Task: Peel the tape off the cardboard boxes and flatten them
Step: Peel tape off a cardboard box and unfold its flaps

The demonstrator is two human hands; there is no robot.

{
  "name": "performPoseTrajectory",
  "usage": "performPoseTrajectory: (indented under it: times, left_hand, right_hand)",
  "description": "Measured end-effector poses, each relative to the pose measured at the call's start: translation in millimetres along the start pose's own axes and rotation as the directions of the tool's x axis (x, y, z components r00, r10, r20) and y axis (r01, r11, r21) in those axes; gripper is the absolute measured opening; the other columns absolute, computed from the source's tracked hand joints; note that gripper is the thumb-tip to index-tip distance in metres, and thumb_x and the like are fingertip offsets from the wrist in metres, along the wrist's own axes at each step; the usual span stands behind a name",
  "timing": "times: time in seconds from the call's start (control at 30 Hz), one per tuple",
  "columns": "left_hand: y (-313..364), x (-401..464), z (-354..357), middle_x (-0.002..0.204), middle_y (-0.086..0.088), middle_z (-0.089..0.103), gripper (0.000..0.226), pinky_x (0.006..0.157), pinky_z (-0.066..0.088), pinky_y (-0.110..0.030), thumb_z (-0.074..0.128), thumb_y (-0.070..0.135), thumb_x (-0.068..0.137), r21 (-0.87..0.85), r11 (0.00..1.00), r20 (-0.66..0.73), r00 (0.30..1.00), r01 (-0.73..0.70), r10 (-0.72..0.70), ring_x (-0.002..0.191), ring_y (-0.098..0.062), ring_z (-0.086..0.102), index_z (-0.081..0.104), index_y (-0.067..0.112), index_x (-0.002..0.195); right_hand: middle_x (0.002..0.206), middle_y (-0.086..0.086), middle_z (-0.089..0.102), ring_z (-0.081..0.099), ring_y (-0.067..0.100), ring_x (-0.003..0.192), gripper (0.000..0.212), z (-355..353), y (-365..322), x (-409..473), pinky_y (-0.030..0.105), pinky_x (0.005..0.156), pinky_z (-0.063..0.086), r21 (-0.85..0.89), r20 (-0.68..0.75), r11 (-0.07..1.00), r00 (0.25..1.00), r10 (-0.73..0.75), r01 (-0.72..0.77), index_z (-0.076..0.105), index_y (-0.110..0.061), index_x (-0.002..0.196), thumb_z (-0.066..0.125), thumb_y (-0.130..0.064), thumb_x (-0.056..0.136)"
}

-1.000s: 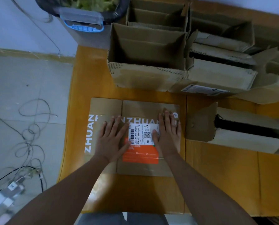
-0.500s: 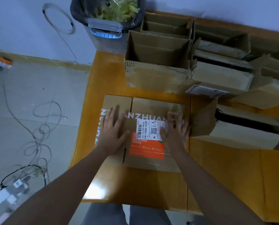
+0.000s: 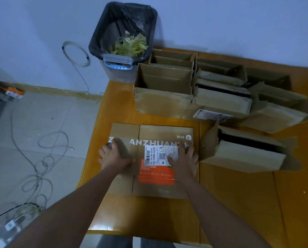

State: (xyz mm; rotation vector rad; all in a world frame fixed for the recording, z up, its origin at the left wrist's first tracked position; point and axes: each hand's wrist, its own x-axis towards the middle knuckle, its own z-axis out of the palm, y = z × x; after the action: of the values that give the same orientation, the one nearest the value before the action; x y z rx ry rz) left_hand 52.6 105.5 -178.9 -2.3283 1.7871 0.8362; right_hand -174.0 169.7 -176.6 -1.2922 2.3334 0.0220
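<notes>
A flattened cardboard box (image 3: 165, 133) with white lettering, a white shipping label (image 3: 160, 155) and an orange patch lies on the yellow-orange table (image 3: 239, 203) in front of me. My left hand (image 3: 114, 156) rests palm down on its left flap near the left edge, blurred, fingers spread. My right hand (image 3: 186, 159) presses flat on the right side, its thumb on the label. Neither hand holds anything. No loose tape shows on this box.
An open upright box (image 3: 163, 102) stands just behind the flat one. A box lying on its side (image 3: 244, 156) sits right of my right hand. Several more boxes (image 3: 226, 97) crowd the back right. A lined trash bin (image 3: 122, 43) stands behind the table; cables (image 3: 42, 167) lie on the floor at left.
My left hand has slid left onto the box's left flap and my right hand has slid right toward its right edge. The view has lifted, showing the bin and wall.
</notes>
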Motion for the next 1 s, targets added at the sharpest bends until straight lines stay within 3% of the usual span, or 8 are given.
performPoseTrajectory:
  times: [0.2,0.5,0.73,1.0]
  left_hand:
    - [2.8,-17.9,-25.4,0.135,-0.017,0.028,0.118,0.102,0.037,-0.048,0.086,0.061,0.052,0.066,0.998,-0.042,0.999,0.005,-0.003,0.131,-0.037,0.025,0.02,0.02,0.142]
    - [29.8,-61.3,-81.2,0.135,-0.017,0.028,0.111,0.102,0.039,-0.05,0.083,0.062,0.056,0.121,0.992,-0.126,0.991,-0.018,0.034,0.128,-0.039,0.034,0.026,0.016,0.14]
    - [64.9,-93.8,-130.6,0.14,-0.015,0.03,0.106,0.102,0.043,-0.045,0.082,0.059,0.061,0.05,0.991,-0.097,0.987,-0.126,0.131,0.131,-0.035,0.036,0.03,0.018,0.143]
    - [118.4,-130.1,-204.6,0.14,-0.017,0.032,0.1,0.101,0.044,-0.048,0.08,0.061,0.063,0.093,0.945,-0.2,0.924,-0.313,0.325,0.129,-0.036,0.038,0.035,0.016,0.139]
  right_hand:
    - [0.152,0.007,0.012,0.029,0.036,0.127,0.074,-25.5,-6.8,-11.3,0.046,0.099,0.036,-0.021,-0.019,0.999,0.999,-0.036,0.035,0.027,-0.024,0.146,0.054,-0.06,0.087]
    - [0.143,0.007,0.023,0.034,0.035,0.12,0.07,-88.3,-26.7,-34.8,0.045,0.096,0.036,-0.078,-0.127,0.989,0.982,-0.136,0.127,0.038,-0.021,0.14,0.055,-0.061,0.085]
    - [0.147,0.007,0.027,0.036,0.037,0.123,0.056,-154.9,-11.1,-60.9,0.044,0.096,0.036,-0.1,-0.249,0.991,0.962,-0.114,0.091,0.042,-0.02,0.139,0.042,-0.052,0.093]
    - [0.15,0.008,0.025,0.033,0.038,0.128,0.054,-231.8,2.9,-84.3,0.046,0.1,0.036,-0.019,-0.397,0.998,0.915,-0.065,0.063,0.038,-0.02,0.143,0.04,-0.046,0.095]
